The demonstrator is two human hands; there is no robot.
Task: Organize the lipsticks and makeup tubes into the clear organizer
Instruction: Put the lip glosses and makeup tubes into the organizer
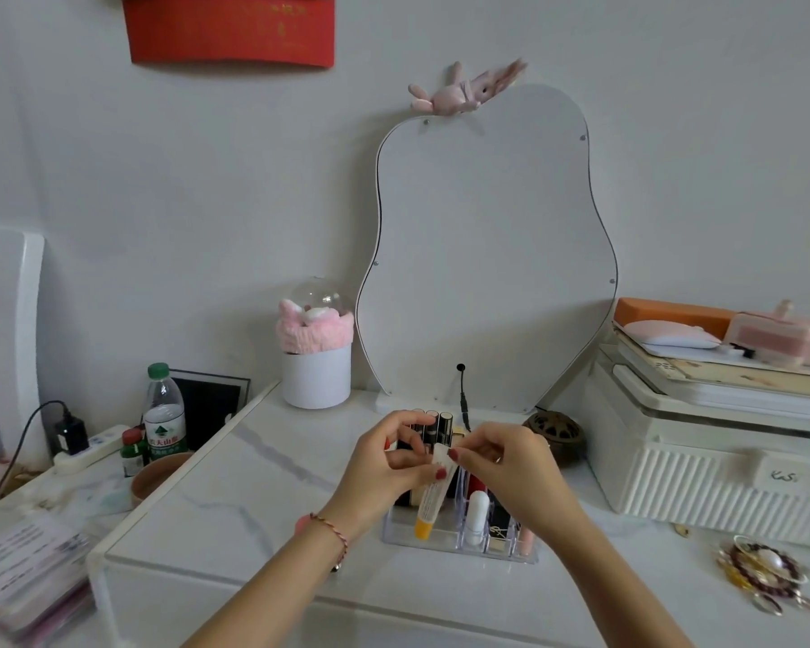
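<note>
We look down on a white marbled tabletop (235, 498) where both hands meet over the clear organizer (459, 542), which sits near the front edge at the centre of our view. The left hand (394, 465) and the right hand (501, 465) together pinch the flat crimped end of a white makeup tube (433, 500) with a yellow cap; the tube hangs tilted, cap down, into the organizer's front-left compartment. Fingers of both hands curl around that upper end (painted nails show on the thumbs).

In the compartment just to the right stands a white stick (478, 516), and further right a pale pink tube (526, 540) at the organizer's right end. Behind the left hand, at 12 o'clock from the organizer, several dark lipsticks (445, 425) stand upright in the back row.

At 12 o'clock beyond them a wavy-edged mirror (487, 254) leans on the wall. A water bottle (164, 413) stands at 9 o'clock, a ribbed white box (702, 479) at 3 o'clock, and beaded bracelets (763, 577) lie at 4 o'clock.
</note>
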